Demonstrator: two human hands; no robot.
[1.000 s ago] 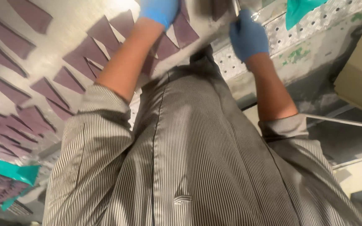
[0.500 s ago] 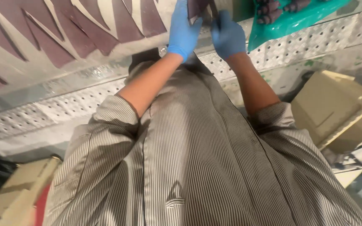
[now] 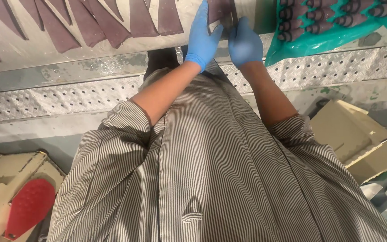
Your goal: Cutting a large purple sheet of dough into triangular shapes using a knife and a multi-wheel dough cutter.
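A green tray (image 3: 319, 42) of dark rolls lies right of the brown triangle (image 3: 220, 11). Both gloved hands, left hand (image 3: 202, 38) and right hand (image 3: 244, 44), pinch this triangle with bent fingers. Compared with half a second before, the tray shows more fully.

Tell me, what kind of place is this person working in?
Probably a food production line or bakery. Rows of brown dough triangles lie on a pale worktop, rolled pieces sit on a green tray, and both hands wear blue gloves: left hand, right hand.

Your left hand (image 3: 202, 38) and right hand (image 3: 243, 42), both in blue gloves, rest on a brown wedge-shaped piece (image 3: 220, 11) at the surface (image 3: 68, 45) edge. More brown wedges (image 3: 108, 24) lie to the left; a green tray (image 3: 319, 40) of dark rolled pieces sits right.
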